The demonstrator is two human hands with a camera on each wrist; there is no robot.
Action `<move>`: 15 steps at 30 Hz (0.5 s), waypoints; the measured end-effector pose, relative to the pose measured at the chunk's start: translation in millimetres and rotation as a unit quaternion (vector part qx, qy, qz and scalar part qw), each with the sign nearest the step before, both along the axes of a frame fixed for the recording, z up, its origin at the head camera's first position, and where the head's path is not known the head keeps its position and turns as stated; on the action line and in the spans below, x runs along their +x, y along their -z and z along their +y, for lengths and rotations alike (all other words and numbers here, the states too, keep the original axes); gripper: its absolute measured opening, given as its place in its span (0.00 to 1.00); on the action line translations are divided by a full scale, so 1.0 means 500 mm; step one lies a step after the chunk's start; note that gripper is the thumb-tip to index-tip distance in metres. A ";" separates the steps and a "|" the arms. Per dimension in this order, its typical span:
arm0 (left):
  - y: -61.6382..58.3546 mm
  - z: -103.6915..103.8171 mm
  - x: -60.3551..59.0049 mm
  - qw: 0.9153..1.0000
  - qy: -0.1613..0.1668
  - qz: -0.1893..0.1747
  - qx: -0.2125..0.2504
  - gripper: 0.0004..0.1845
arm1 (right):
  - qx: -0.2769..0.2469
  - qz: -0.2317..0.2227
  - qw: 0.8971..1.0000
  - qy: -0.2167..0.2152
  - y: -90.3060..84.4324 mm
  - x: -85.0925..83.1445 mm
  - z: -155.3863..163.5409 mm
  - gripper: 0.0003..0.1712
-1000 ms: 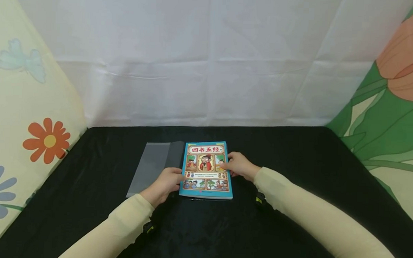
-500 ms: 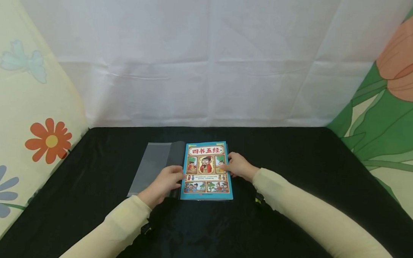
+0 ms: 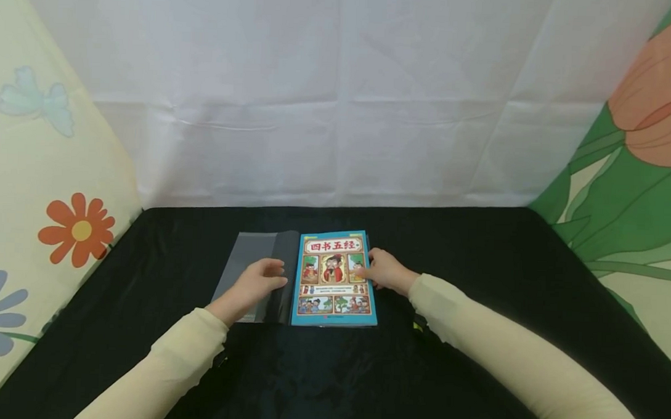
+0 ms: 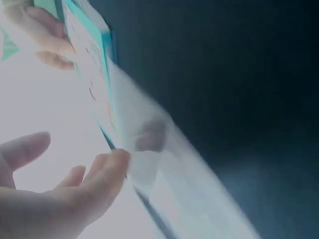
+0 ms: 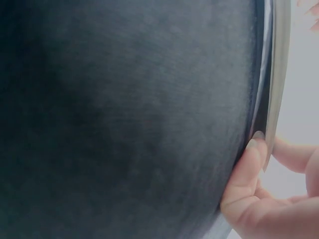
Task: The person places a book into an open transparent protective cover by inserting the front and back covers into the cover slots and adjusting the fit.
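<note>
A blue picture book [image 3: 334, 278] lies closed on the black tablecloth [image 3: 477, 270], front cover up. A clear plastic cover sheet [image 3: 246, 260] spreads out from its spine to the left. My left hand [image 3: 259, 282] rests flat on that sheet beside the spine, fingers straight. In the left wrist view the fingertips [image 4: 112, 167] touch the clear plastic sheet [image 4: 169, 164], and the book [image 4: 89, 69] lies beyond. My right hand [image 3: 385, 270] holds the book's right edge, fingers on the cover. The right wrist view shows the thumb [image 5: 250, 162] against the book's edge [image 5: 273, 94].
White cloth hangs behind the table [image 3: 339, 111]. Flowered fabric walls stand close on the left [image 3: 42, 181] and the right [image 3: 637, 158]. Black cloth stretches out on both sides of the book and in front of it.
My left hand has slid left, off the book's spine edge and onto the clear sheet, with its fingers straightened. The right hand and the book have stayed put.
</note>
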State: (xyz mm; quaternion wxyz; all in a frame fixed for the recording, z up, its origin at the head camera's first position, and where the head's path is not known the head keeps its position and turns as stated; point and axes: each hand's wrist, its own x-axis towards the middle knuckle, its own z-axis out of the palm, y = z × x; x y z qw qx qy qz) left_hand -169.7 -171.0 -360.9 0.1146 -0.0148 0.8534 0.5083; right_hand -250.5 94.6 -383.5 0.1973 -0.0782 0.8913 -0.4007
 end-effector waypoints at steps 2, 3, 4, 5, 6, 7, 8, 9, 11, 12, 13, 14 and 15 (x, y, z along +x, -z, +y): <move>-0.002 -0.017 -0.002 0.998 0.027 -0.002 -0.055 0.32 | 0.000 0.001 1.000 0.000 0.001 -0.001 0.000 0.20; -0.001 -0.025 -0.003 0.996 0.040 -0.006 -0.080 0.36 | 0.001 0.002 1.000 -0.002 0.001 -0.001 0.000 0.21; 0.000 -0.035 -0.004 0.993 0.051 -0.011 -0.102 0.39 | 0.001 0.003 1.000 -0.002 0.001 -0.002 0.001 0.21; 0.001 -0.044 -0.005 0.991 0.061 -0.016 -0.121 0.43 | 0.001 0.003 1.000 -0.002 0.001 -0.003 0.001 0.21; 0.003 -0.053 -0.005 0.988 0.069 -0.018 -0.140 0.46 | 0.001 0.003 1.000 -0.002 0.002 -0.003 0.001 0.21; 0.006 -0.062 -0.006 0.985 0.077 -0.020 -0.154 0.48 | 0.001 0.003 1.000 -0.001 0.002 -0.003 0.001 0.21; 0.008 -0.071 -0.007 0.982 0.085 -0.021 -0.168 0.50 | 0.001 0.003 1.000 -0.001 0.002 -0.003 0.000 0.21; 0.011 -0.079 -0.007 0.979 0.094 -0.020 -0.182 0.52 | 0.002 0.003 1.000 -0.001 0.002 -0.004 0.000 0.21; 0.013 -0.095 -0.008 0.971 0.116 -0.014 -0.209 0.54 | 0.002 0.001 1.000 -0.003 0.002 -0.004 0.000 0.21; 0.014 -0.102 -0.008 0.966 0.129 -0.010 -0.223 0.55 | 0.002 0.001 1.000 -0.003 0.003 -0.003 0.000 0.21; 0.014 -0.109 -0.008 0.961 0.141 -0.005 -0.237 0.56 | 0.001 0.000 1.000 -0.004 0.003 -0.003 0.000 0.21; 0.014 -0.116 -0.008 0.956 0.153 -0.001 -0.249 0.56 | 0.001 -0.001 1.000 -0.004 0.003 -0.003 0.000 0.21; 0.014 -0.121 -0.008 0.952 0.163 0.002 -0.259 0.56 | 0.001 -0.001 1.000 -0.004 0.004 -0.004 0.001 0.21</move>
